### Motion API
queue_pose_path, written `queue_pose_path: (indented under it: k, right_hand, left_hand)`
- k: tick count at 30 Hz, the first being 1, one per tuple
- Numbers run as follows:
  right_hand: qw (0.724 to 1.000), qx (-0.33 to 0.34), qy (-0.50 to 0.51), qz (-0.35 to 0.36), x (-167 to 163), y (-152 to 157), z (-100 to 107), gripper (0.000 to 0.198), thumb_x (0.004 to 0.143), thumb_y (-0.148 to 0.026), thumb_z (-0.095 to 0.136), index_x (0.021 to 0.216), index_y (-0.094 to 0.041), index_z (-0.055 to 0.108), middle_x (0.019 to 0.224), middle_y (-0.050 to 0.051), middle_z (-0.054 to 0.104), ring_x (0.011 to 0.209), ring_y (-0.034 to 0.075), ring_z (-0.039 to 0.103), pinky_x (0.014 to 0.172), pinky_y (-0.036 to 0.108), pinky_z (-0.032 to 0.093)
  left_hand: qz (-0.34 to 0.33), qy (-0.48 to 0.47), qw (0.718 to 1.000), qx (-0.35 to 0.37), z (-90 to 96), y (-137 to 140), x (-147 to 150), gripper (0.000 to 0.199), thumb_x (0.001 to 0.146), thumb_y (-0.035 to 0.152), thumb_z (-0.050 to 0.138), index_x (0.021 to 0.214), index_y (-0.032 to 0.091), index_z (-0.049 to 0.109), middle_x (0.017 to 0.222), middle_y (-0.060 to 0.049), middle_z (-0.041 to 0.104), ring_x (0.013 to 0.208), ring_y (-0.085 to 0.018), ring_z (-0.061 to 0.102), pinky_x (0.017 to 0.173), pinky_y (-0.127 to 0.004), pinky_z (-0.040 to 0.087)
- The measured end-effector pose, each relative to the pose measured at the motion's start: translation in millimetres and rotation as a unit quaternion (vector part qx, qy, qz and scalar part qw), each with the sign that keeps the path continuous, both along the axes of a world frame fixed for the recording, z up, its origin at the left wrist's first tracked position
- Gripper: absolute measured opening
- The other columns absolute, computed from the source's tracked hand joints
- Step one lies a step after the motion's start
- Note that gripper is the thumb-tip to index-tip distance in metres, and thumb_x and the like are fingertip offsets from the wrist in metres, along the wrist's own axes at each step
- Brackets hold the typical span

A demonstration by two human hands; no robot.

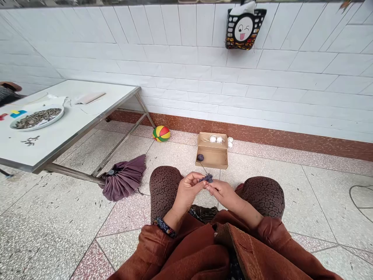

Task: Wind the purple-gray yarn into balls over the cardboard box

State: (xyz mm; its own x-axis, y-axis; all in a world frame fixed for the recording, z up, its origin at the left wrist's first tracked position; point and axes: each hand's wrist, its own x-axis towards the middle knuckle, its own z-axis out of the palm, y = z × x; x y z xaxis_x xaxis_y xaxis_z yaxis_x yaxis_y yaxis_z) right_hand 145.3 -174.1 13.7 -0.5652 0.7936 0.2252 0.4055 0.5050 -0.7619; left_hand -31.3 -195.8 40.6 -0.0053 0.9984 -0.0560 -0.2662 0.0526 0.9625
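Note:
Between my knees, a small bunched piece of dark grey yarn work (208, 177) is held up in front of me. My left hand (189, 189) pinches it from the left with thumb and forefinger. From the other side my right hand (223, 193) has its fingers closed at the piece's lower edge, the fingertips of both hands meeting. Any hook or needle there is too small to make out. A dark strand runs from the piece to a yarn ball (200, 157) inside an open cardboard box (217, 157) on the floor.
White balls (216, 139) lie by the box's lid. A striped ball (161, 133) and a folded purple umbrella (125, 177) are on the floor near a white table (87, 120). That table bears a plate (61, 113) of seeds. A black basket (246, 29) hangs on the wall.

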Motion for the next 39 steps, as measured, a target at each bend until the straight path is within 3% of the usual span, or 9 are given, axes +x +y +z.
queue_pose_path:
  k: [5,8,14,19,22,26,29,35,39]
  right_hand:
    - [0.995,0.074,-0.053,0.030,7,-8,26,0.029,0.107,-0.032,0.042,0.096,-0.020,0.066,0.084,0.006,0.067,0.079,0.018,0.061,0.075,0.029,0.049]
    - [0.993,0.099,-0.047,0.031,11,3,45,0.030,0.108,-0.033,0.040,0.101,-0.020,0.067,0.088,0.007,0.067,0.084,0.020,0.062,0.078,0.031,0.050]
    - [1.000,0.009,0.021,-0.009,7,35,37,0.029,0.106,-0.034,0.043,0.096,-0.021,0.067,0.082,0.003,0.067,0.078,0.017,0.062,0.075,0.029,0.049]
    - [0.998,-0.056,0.007,-0.027,-5,20,2,0.034,0.105,-0.032,0.044,0.079,-0.020,0.061,0.069,0.000,0.063,0.066,0.015,0.060,0.066,0.026,0.046]
    - [0.999,0.000,-0.045,0.004,-7,5,0,0.034,0.106,-0.031,0.043,0.079,-0.020,0.061,0.072,0.001,0.063,0.068,0.016,0.059,0.068,0.027,0.046]
    - [0.988,0.120,-0.087,0.037,-2,3,27,0.027,0.107,-0.030,0.042,0.096,-0.020,0.065,0.086,0.005,0.066,0.080,0.018,0.061,0.074,0.029,0.048]
    - [0.983,0.153,-0.097,0.036,3,20,46,0.028,0.107,-0.033,0.044,0.098,-0.022,0.068,0.088,0.005,0.064,0.080,0.018,0.060,0.072,0.028,0.047]
    - [0.999,0.041,0.016,0.028,4,55,35,0.029,0.105,-0.036,0.048,0.091,-0.020,0.068,0.081,0.002,0.064,0.074,0.015,0.060,0.071,0.025,0.047]
    - [0.998,-0.043,0.038,0.022,-1,47,14,0.031,0.105,-0.035,0.045,0.083,-0.020,0.062,0.069,-0.001,0.062,0.064,0.013,0.057,0.067,0.025,0.046]
  left_hand:
    - [0.061,0.178,0.979,0.084,-7.3,2,-4,0.005,0.076,0.021,0.073,0.081,0.018,0.074,0.081,-0.002,0.067,0.067,-0.011,0.057,0.064,-0.023,0.048]
    - [0.045,0.248,0.961,0.110,-7.1,0,-3,0.005,0.076,0.016,0.069,0.078,0.019,0.072,0.079,-0.001,0.066,0.067,-0.011,0.056,0.066,-0.024,0.047]
    - [-0.066,0.084,0.994,0.038,1.7,-3,2,0.030,0.075,0.020,0.076,0.101,0.020,0.061,0.086,-0.001,0.069,0.075,-0.013,0.063,0.070,-0.024,0.049]
    - [0.008,0.011,1.000,0.026,4.1,2,-1,0.031,0.072,0.023,0.081,0.095,0.019,0.062,0.089,-0.001,0.068,0.081,-0.012,0.063,0.077,-0.024,0.050]
    - [0.051,0.053,0.997,0.032,-1.1,7,-4,0.026,0.073,0.025,0.079,0.092,0.019,0.063,0.084,0.000,0.067,0.075,-0.011,0.061,0.072,-0.024,0.049]
    - [0.057,0.165,0.983,0.048,-5.6,11,-8,0.014,0.074,0.024,0.073,0.083,0.018,0.064,0.079,-0.001,0.068,0.069,-0.013,0.060,0.068,-0.025,0.048]
    - [0.042,0.233,0.970,0.059,-2.4,12,-9,0.019,0.074,0.019,0.071,0.092,0.019,0.065,0.079,0.000,0.069,0.065,-0.012,0.058,0.066,-0.025,0.046]
    - [-0.064,0.119,0.990,0.050,13.8,12,-6,0.041,0.073,0.022,0.077,0.110,0.021,0.059,0.080,0.002,0.069,0.063,-0.010,0.058,0.065,-0.024,0.045]
    - [-0.051,0.021,0.998,0.027,16.3,18,-7,0.043,0.071,0.025,0.082,0.107,0.020,0.059,0.082,0.001,0.069,0.072,-0.012,0.064,0.070,-0.024,0.049]
